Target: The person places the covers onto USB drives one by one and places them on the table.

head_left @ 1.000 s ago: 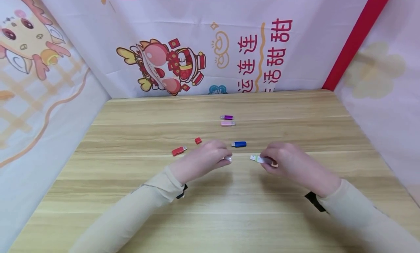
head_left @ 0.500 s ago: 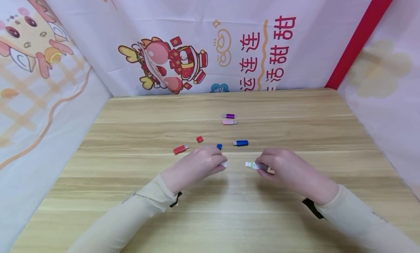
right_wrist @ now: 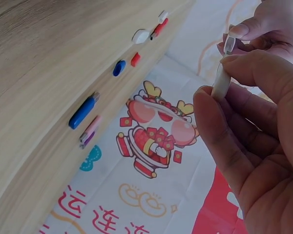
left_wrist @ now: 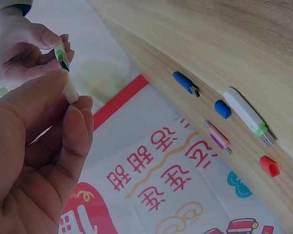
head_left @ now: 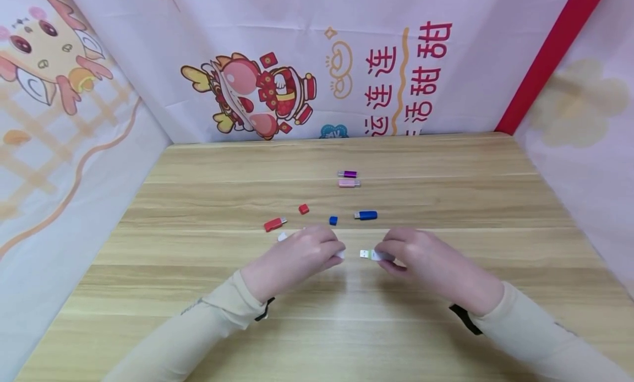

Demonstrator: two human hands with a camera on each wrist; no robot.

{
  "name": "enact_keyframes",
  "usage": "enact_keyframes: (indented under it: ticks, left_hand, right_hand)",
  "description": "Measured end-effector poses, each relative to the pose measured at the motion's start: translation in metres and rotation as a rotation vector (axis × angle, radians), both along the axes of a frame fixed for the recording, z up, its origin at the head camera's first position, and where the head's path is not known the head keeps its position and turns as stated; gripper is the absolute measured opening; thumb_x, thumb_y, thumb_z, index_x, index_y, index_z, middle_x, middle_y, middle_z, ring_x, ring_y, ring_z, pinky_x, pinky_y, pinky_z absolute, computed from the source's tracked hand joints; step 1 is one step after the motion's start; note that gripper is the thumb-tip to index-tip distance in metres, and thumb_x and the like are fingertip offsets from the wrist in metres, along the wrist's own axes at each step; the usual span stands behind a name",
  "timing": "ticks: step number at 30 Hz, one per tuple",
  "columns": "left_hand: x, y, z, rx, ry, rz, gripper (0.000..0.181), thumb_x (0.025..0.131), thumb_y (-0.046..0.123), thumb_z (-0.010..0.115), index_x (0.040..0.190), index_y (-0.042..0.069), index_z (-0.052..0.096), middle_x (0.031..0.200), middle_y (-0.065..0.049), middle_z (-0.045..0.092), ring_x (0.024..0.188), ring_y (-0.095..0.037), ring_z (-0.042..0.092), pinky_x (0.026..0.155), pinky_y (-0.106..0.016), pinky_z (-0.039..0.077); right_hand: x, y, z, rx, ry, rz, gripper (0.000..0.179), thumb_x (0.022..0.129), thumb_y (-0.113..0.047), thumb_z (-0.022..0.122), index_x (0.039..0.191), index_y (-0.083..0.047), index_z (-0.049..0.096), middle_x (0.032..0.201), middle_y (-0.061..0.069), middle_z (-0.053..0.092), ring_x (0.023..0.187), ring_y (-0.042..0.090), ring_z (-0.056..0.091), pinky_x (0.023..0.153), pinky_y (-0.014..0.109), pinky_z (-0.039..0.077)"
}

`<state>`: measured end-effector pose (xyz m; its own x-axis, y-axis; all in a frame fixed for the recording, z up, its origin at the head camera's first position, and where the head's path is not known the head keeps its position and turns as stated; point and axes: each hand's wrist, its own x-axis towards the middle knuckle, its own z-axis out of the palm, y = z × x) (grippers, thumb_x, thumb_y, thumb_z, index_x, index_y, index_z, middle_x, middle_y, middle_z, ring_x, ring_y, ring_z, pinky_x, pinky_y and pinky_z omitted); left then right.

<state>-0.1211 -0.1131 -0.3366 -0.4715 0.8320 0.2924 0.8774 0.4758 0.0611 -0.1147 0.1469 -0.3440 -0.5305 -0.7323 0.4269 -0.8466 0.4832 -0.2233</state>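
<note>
My left hand (head_left: 299, 258) pinches a small white cap (left_wrist: 71, 91) between thumb and fingertips. Opposite it, my right hand (head_left: 433, 261) grips a white USB stick (head_left: 375, 255) with a green band, its metal plug pointing at the cap. In the head view a narrow gap shows between plug and cap; in the wrist views they line up closely, and I cannot tell whether they touch. A second white and green USB stick (left_wrist: 246, 112) lies on the table, hidden behind my left hand in the head view. A white piece (head_left: 282, 236) shows left of that hand.
Beyond the hands lie a blue USB stick (head_left: 366, 215), its blue cap (head_left: 333, 220), a red USB stick (head_left: 274, 224) and a red cap (head_left: 304, 208). Farther back are pink (head_left: 349, 183) and purple (head_left: 348, 174) USB sticks. Printed cloth (head_left: 297, 18) walls the wooden table (head_left: 198, 178).
Both hands have come nearer the person, and the plug has closed in on the cap. The blue cap and the white piece by my left hand have come into view.
</note>
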Motion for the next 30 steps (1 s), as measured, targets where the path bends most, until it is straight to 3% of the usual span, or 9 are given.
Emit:
enact_keyframes:
  ticks: [5,16,30]
  left_hand:
    - [0.002,0.000,0.000,0.009,0.035,-0.013,0.018,0.091,0.020,0.074,0.102,0.005,0.074,0.096,-0.003,0.070,0.088,-0.014,0.065,0.080,-0.022,0.054]
    - [0.006,0.002,0.002,0.012,0.011,-0.003,0.020,0.090,0.020,0.075,0.104,0.006,0.075,0.097,-0.003,0.071,0.086,-0.013,0.064,0.078,-0.021,0.054]
    - [0.007,0.004,0.001,0.019,0.045,-0.015,0.017,0.090,0.019,0.075,0.102,0.007,0.075,0.095,-0.001,0.071,0.083,-0.012,0.062,0.076,-0.020,0.054]
  right_hand:
    - [0.001,-0.004,0.002,0.010,-0.021,0.004,0.018,0.075,-0.004,0.085,0.089,-0.003,0.075,0.083,0.000,0.067,0.072,0.008,0.063,0.067,0.021,0.056]
    - [0.001,-0.011,0.003,0.004,0.010,0.047,0.020,0.074,-0.003,0.086,0.091,-0.003,0.074,0.084,0.000,0.066,0.072,0.008,0.061,0.065,0.020,0.055]
    - [0.001,-0.014,0.004,0.018,0.004,0.064,0.020,0.075,-0.004,0.085,0.092,-0.004,0.074,0.084,-0.001,0.065,0.072,0.007,0.059,0.065,0.018,0.054]
